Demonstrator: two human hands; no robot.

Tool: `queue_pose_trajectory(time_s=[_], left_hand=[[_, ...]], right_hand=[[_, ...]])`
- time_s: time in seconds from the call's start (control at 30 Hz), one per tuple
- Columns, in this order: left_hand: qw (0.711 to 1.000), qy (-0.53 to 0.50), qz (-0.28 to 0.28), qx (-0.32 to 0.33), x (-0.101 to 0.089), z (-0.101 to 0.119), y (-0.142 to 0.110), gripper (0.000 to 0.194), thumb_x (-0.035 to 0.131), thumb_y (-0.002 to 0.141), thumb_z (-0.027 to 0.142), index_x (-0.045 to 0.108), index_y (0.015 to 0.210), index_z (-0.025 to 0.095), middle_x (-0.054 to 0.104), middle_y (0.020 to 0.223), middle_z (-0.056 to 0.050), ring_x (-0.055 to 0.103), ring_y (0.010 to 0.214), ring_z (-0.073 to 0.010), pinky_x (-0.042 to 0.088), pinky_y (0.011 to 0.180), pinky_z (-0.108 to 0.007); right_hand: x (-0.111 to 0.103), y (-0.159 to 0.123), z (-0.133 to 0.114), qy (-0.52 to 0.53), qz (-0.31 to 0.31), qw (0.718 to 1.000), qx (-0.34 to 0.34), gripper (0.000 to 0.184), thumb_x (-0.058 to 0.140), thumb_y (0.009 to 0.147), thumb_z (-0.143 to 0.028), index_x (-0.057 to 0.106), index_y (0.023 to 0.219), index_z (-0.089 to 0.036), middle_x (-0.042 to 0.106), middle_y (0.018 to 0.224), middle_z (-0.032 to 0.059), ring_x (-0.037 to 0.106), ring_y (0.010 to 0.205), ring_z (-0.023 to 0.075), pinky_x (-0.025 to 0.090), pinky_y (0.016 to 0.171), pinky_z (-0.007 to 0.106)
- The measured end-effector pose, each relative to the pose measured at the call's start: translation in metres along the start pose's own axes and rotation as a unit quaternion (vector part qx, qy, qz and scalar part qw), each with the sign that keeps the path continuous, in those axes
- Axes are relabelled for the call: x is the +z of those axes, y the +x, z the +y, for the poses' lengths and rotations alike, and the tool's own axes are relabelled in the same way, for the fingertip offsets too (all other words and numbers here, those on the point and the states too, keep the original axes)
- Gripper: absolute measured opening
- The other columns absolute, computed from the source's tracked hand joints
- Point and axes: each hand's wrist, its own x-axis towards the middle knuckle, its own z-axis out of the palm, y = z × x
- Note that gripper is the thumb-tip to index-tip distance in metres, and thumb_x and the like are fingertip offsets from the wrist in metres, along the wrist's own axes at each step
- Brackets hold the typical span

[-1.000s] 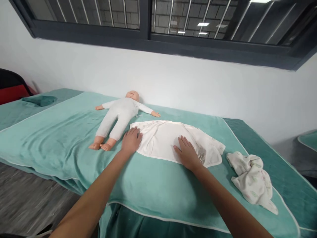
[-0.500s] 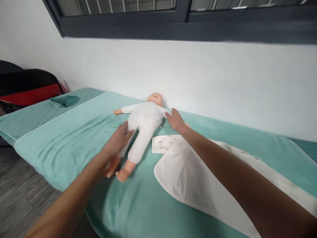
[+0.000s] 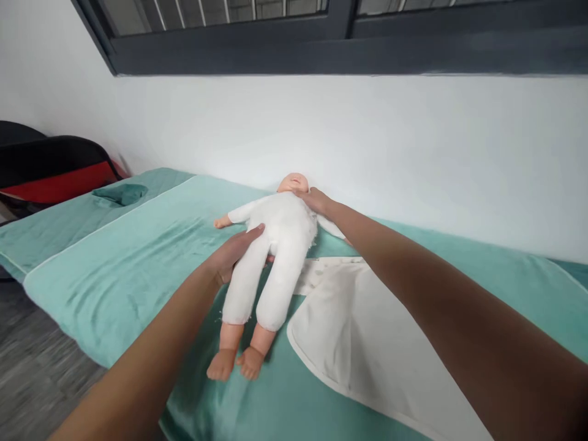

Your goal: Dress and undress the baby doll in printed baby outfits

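A baby doll with a white cloth body lies face up on the green bed cover, its head towards the wall and its bare feet towards me. My left hand grips the doll at the hip and upper thigh, thumb on top and fingertips showing between the legs from beneath. At the doll's neck and shoulder is my right hand, its fingers partly hidden behind the neck. A white baby wrap with a patterned edge lies spread to the right of the doll, partly under my right forearm.
The green-covered bed runs along a white wall below a dark window frame. A small green cloth bundle lies at the far left. Beside the bed there stands a black and red chair.
My left hand has moved from beside the thigh to grip the doll's hip. My right hand has gone from the doll's arm to its neck. The doll's legs have shifted nearer and right.
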Motion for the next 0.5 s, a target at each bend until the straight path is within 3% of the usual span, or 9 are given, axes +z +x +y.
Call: queue_pose_trajectory(time_s=[0.17, 0.33, 0.4, 0.5], left_hand=[[0.996, -0.054, -0.060, 0.036, 0.077, 0.004, -0.055, 0.055, 0.060, 0.088, 0.059, 0.067, 0.119, 0.015, 0.076, 0.100, -0.018, 0.074, 0.080, -0.0331, 0.061, 0.075, -0.052], [0.987, -0.092, -0.123, 0.056, 0.169, -0.022, -0.109, 0.059, 0.063, 0.085, 0.059, 0.062, 0.125, 0.016, 0.075, 0.106, -0.018, 0.074, 0.079, -0.0301, 0.062, 0.071, -0.046], [0.984, -0.090, -0.150, 0.044, 0.197, -0.036, -0.125, 0.065, 0.066, 0.082, 0.061, 0.060, 0.128, 0.016, 0.075, 0.106, -0.019, 0.074, 0.078, -0.0301, 0.062, 0.067, -0.043], [0.981, -0.096, -0.167, 0.026, 0.224, -0.055, -0.141, 0.070, 0.069, 0.079, 0.061, 0.056, 0.133, 0.018, 0.074, 0.107, -0.018, 0.075, 0.078, -0.0291, 0.062, 0.066, -0.039]], right_hand=[[-0.079, -0.071, 0.005, -0.015, 0.029, 0.999, 0.019, 0.083, 0.060, 0.088, -0.067, 0.049, 0.140, -0.004, 0.055, 0.144, 0.0251, 0.061, 0.123, 0.0322, 0.052, 0.099, 0.039], [-0.156, -0.157, 0.042, -0.045, 0.035, 0.997, 0.043, 0.072, 0.062, 0.087, -0.066, 0.058, 0.133, -0.010, 0.062, 0.137, 0.0212, 0.065, 0.118, 0.0308, 0.053, 0.098, 0.038], [-0.173, -0.188, 0.064, -0.060, 0.045, 0.995, 0.062, 0.073, 0.062, 0.087, -0.065, 0.058, 0.133, -0.008, 0.062, 0.137, 0.0232, 0.065, 0.117, 0.0315, 0.052, 0.097, 0.039], [-0.182, -0.225, 0.095, -0.076, 0.055, 0.992, 0.086, 0.072, 0.058, 0.091, -0.061, 0.055, 0.136, -0.005, 0.061, 0.138, 0.0247, 0.064, 0.118, 0.0306, 0.052, 0.097, 0.038]])
